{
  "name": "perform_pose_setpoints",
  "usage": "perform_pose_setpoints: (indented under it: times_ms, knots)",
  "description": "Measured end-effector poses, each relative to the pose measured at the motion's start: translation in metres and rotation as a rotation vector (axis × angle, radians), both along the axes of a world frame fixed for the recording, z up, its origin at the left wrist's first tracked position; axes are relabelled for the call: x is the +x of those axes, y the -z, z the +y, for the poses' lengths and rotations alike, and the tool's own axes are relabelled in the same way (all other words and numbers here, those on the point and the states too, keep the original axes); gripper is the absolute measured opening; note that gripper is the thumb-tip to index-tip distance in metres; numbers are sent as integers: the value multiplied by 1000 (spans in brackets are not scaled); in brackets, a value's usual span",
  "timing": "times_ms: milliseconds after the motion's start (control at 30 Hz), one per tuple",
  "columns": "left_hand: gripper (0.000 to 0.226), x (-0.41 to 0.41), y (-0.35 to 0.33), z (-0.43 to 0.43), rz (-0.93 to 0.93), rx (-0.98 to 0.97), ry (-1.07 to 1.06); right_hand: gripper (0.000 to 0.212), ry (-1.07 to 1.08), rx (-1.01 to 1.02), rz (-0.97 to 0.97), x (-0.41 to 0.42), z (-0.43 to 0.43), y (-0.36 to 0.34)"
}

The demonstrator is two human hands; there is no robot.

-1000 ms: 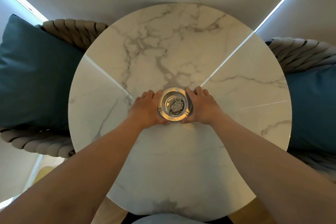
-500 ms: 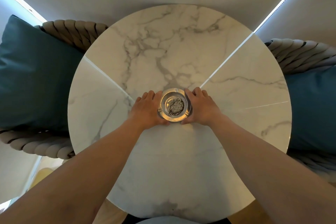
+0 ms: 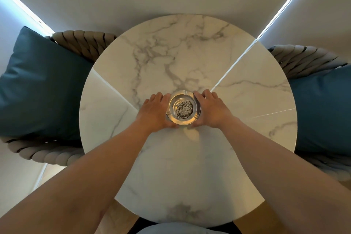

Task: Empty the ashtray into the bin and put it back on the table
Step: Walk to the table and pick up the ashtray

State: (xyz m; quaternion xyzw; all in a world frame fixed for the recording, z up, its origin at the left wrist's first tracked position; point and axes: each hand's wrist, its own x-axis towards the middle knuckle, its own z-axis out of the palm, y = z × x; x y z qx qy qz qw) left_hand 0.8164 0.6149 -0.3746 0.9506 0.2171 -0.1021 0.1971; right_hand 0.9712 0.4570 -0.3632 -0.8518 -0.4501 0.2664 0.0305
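Note:
A round glass ashtray (image 3: 171, 114) with grey ash in its bowl sits near the middle of the round white marble table (image 3: 237, 148). My left hand (image 3: 154, 113) wraps its left side and my right hand (image 3: 211, 111) wraps its right side, thumbs curled under the near rim. The frame does not show whether it rests on the table or hovers just above it. No bin is in view.
A woven rope chair with a teal cushion (image 3: 41, 91) stands left of the table, and a second rope chair with a teal cushion (image 3: 322, 112) stands on the right. A grey wall lies beyond the table's far edge.
Both hands stay clasped on the ashtray. The ashtray and hands have crept slightly toward me, and a warm glow now falls on the table just in front of it.

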Motion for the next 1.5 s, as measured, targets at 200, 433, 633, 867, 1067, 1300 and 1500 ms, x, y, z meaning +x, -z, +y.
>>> perform_pose_setpoints:
  times_ms: [200, 433, 633, 867, 1067, 1300, 1500]
  knots:
    - [102, -16, -22, -1, -13, 4, 38, 119, 19, 16, -13, -20, -6, -23]
    - [98, -40, -43, 0, -26, 9, 89, 121, 35, 40, -32, -49, -14, -44]
    - [101, -63, -52, -4, -38, 16, 78, 121, 31, 53, -25, -70, -19, -57]
    - [102, -89, -61, -29, -33, 15, 32, 119, -11, 63, -1, -87, -36, -64]
    - [100, -107, -68, -64, -35, 32, -27, 119, -80, 74, 0, -95, -61, -69]
    - [101, -128, -77, -116, -67, 52, -105, 116, -180, 113, -17, -100, -99, -81]
    - [100, -146, -85, -152, -89, 63, -155, 115, -242, 133, -14, -109, -125, -88]
